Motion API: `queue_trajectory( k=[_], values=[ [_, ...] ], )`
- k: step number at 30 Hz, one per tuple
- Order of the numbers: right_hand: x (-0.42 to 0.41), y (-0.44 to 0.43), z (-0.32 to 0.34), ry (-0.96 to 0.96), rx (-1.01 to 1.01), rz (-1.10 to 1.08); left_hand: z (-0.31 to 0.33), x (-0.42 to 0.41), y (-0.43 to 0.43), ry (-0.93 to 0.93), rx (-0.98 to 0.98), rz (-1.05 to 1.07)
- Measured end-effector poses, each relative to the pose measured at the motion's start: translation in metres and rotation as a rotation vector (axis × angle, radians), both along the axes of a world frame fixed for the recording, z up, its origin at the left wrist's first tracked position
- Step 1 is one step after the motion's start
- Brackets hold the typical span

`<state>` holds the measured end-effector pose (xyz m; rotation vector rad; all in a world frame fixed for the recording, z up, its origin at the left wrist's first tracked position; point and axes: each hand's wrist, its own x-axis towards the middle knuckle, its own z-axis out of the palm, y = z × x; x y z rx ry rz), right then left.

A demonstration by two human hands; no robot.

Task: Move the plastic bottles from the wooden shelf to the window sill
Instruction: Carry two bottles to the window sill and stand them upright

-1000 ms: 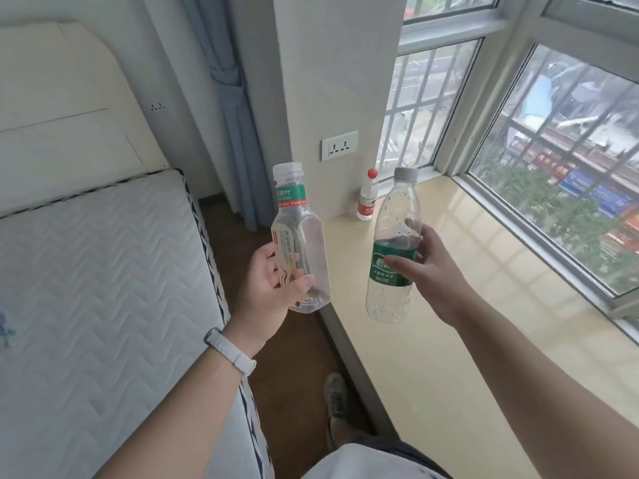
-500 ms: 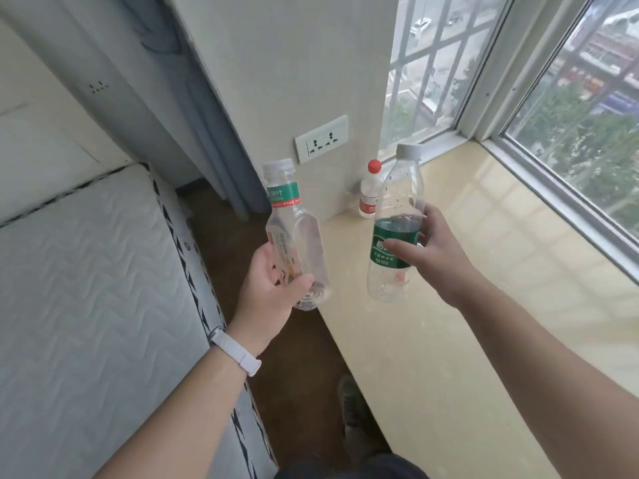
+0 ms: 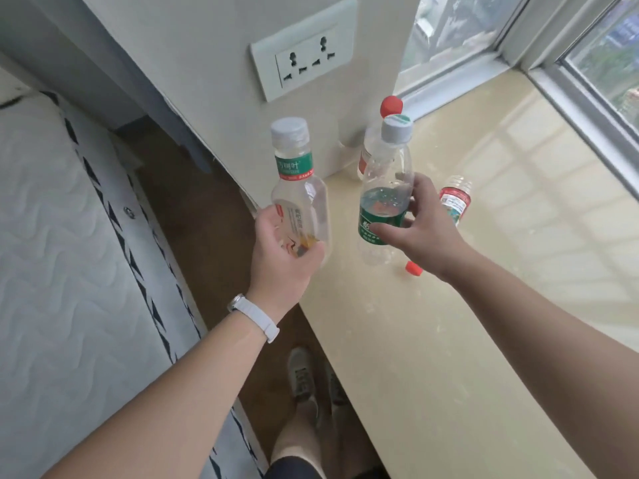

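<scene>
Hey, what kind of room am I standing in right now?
Most likely a bedroom. A quilted mattress lies on the left, a wall socket is set in the pillar, and a wide window sill runs under the window.

- Left bottle (image 3: pixel 299 188), held in the left hand (image 3: pixel 280 257): the green neck band carries large white Chinese characters. The last reads "叶"; the others are unclear.
- Left bottle, body label: one vertical column of dark Chinese characters, too blurred to read.
- Right bottle (image 3: pixel 387 174), held in the right hand (image 3: pixel 425 229): the green label shows a large white "怡"; the small lines beneath are illegible.
- Small bottle (image 3: pixel 454 200) on the window sill (image 3: pixel 449 340): the red label has a white code-like square; its print is illegible.
</scene>
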<state>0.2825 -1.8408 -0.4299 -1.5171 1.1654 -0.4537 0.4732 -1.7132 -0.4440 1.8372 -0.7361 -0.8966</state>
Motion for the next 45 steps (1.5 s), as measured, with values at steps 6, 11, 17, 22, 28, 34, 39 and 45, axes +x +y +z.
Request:
queue_trajectory(
  k=[6, 11, 17, 22, 28, 34, 39, 45],
  values=[
    [0.022, -0.018, -0.05, 0.081, -0.079, 0.02, -0.054, -0.001, -0.023, -0.028, 0.02, 0.027],
    [0.035, -0.04, -0.074, 0.128, -0.15, 0.071, -0.091, 0.002, -0.039, -0.072, 0.032, 0.052],
    [0.047, -0.058, -0.095, 0.091, -0.225, 0.076, -0.117, 0.004, -0.06, -0.187, 0.005, 0.101],
    [0.058, -0.059, -0.113, 0.081, -0.254, 0.101, -0.134, 0.005, -0.07, -0.238, -0.047, 0.156],
    [0.065, -0.059, -0.125, 0.057, -0.249, 0.094, -0.153, 0.007, -0.079, -0.21, -0.045, 0.229],
    [0.06, -0.052, -0.145, 0.063, -0.209, 0.025, -0.164, 0.009, -0.078, -0.218, -0.025, 0.222],
    [0.064, -0.044, -0.161, 0.091, -0.195, -0.043, -0.169, 0.011, -0.073, -0.225, -0.012, 0.179],
    [0.075, -0.042, -0.171, 0.159, -0.196, -0.134, -0.17, 0.015, -0.074, -0.233, -0.028, 0.15]
  ],
)
